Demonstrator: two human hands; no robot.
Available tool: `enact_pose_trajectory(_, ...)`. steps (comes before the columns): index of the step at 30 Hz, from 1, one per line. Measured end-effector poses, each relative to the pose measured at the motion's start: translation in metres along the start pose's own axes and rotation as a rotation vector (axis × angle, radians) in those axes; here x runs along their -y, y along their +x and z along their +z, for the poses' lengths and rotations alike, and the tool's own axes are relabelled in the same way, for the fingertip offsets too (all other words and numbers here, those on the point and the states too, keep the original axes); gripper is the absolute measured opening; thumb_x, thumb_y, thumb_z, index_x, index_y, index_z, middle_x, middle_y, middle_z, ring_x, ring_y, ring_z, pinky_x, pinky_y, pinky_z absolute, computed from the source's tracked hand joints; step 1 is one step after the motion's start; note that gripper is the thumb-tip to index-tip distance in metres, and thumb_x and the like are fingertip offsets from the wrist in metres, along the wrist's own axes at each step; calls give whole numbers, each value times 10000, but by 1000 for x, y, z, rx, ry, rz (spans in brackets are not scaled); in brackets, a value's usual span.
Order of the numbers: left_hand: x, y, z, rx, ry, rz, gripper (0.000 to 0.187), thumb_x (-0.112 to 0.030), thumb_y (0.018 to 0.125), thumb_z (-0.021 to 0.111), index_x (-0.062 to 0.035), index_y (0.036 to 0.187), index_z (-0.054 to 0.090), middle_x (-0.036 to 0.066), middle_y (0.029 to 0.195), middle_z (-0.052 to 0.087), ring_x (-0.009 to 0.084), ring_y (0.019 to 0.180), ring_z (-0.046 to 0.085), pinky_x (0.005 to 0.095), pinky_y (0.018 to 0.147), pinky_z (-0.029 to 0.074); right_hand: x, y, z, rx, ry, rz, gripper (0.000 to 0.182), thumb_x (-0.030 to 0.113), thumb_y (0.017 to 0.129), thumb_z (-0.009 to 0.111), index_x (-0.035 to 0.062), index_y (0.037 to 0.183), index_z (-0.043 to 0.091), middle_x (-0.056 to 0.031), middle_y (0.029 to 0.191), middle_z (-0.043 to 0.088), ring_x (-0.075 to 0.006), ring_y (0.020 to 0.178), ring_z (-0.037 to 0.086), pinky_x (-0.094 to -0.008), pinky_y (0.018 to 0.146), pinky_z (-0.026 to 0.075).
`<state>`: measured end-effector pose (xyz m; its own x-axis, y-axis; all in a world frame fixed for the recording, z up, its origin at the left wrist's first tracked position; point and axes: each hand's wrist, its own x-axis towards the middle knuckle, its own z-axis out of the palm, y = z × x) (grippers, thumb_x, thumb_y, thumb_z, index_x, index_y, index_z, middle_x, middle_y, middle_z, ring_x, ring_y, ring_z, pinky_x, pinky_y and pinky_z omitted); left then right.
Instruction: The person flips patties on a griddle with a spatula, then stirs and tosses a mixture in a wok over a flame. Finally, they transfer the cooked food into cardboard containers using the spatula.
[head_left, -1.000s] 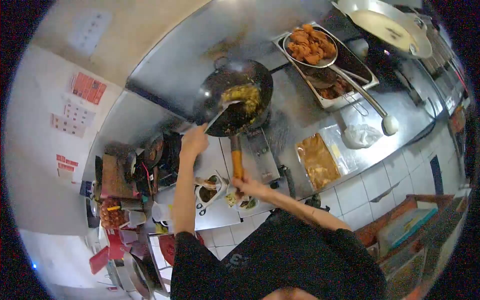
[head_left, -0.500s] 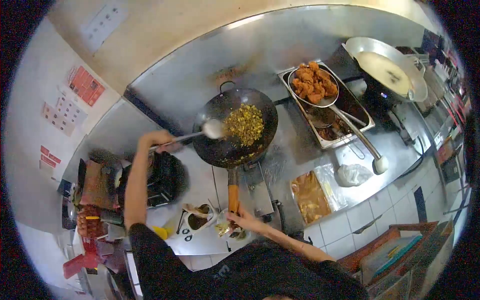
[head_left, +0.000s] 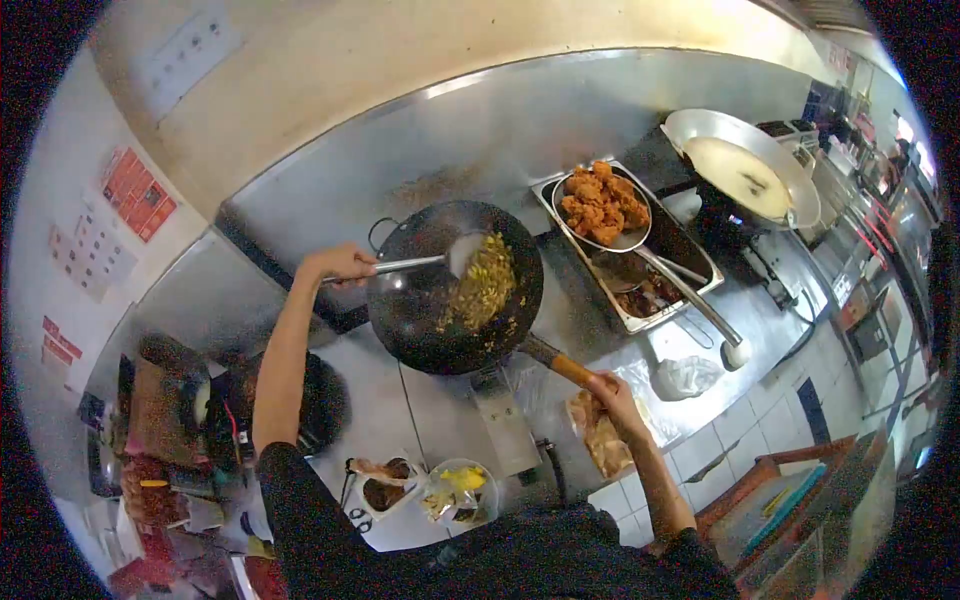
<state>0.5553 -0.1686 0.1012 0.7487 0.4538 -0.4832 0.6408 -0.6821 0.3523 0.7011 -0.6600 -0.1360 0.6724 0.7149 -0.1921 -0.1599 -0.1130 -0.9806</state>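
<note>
My left hand (head_left: 345,264) is wrapped round the metal handle of a ladle (head_left: 408,265), whose bowl rests among the chopped yellow-green food (head_left: 484,282) in a dark wok (head_left: 405,325). My right hand (head_left: 612,394) grips the wooden wok handle (head_left: 570,368), which points down and to the right. The wok stands over the steel counter. Below it are a white container of dark contents (head_left: 385,488) and a round clear container with yellow pieces (head_left: 461,492).
Fried pieces (head_left: 603,203) fill a long-handled strainer (head_left: 700,302) over a rectangular steel tray (head_left: 655,318). Behind on the right is a wide pan of pale liquid (head_left: 738,175). A plastic bag (head_left: 690,376) and a flat pack of food (head_left: 598,440) lie nearer me.
The wok handle has swung to the right with my right hand on it. The ladle has moved further into the food, which now lies in a longer heap. The view has shifted.
</note>
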Motion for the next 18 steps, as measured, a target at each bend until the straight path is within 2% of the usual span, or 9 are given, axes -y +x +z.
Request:
enact_pose_trajectory(2,-7,6,-12,61,53,35,232,-256,872,570,-70,977,660,6,641,578,80,452,460,271,383,375,1,11,-16,-202,165,64,413,410,842,656,11,947,621,-13,653,542,-104,483,509,-230,457,399)
enact_pose_trajectory(4,27,37,-35,80,61,23,236,-257,857,594,-68,979,667,6,646,585,84,461,464,269,392,375,7,31,-26,-364,182,-38,361,389,857,642,29,859,623,17,614,511,-68,562,472,-235,514,373)
enact_pose_trajectory(5,36,48,-44,89,72,-11,243,-258,843,618,-66,981,673,6,651,592,87,470,468,267,400,375,-1,51,-33,-431,94,-209,355,377,878,608,34,796,561,4,559,435,-89,417,399,-251,354,337)
enact_pose_trajectory(7,3,44,-43,74,173,53,230,-237,831,632,-80,991,684,2,654,591,94,482,474,272,414,380,31,60,-25,-582,224,-169,361,398,872,607,54,773,565,6,570,441,-88,440,407,-251,381,328)
enact_pose_trajectory(9,-24,36,-24,44,246,165,238,-210,802,658,-130,1023,697,8,673,614,124,535,523,298,473,420,6,105,-41,-687,187,-368,349,414,863,610,70,806,597,21,643,476,-76,529,426,-249,451,332)
enact_pose_trajectory(11,-48,19,-2,51,223,203,264,-205,786,669,-166,1045,699,17,690,637,148,575,566,320,519,454,17,117,-51,-731,189,-262,358,423,849,624,67,880,599,25,656,493,-86,598,453,-252,504,352)
enact_pose_trajectory(13,-83,-40,10,-163,467,365,322,-196,746,669,-230,1065,690,79,762,678,232,700,643,382,640,501,32,116,-55,-635,136,-280,360,432,847,622,75,867,580,26,655,492,-74,587,449,-247,495,344)
enact_pose_trajectory(16,-115,-126,43,-319,643,214,339,-175,710,657,-261,1036,697,127,839,676,297,822,649,398,740,510,60,96,-47,-515,228,-164,357,428,855,613,79,801,566,27,649,488,-69,545,437,-244,469,341)
enact_pose_trajectory(18,-120,-172,59,-377,719,160,354,-130,701,634,-243,1030,700,141,856,669,314,831,641,407,743,515,36,103,-56,-483,195,-186,369,428,860,607,73,772,562,23,640,485,-72,525,442,-245,457,348)
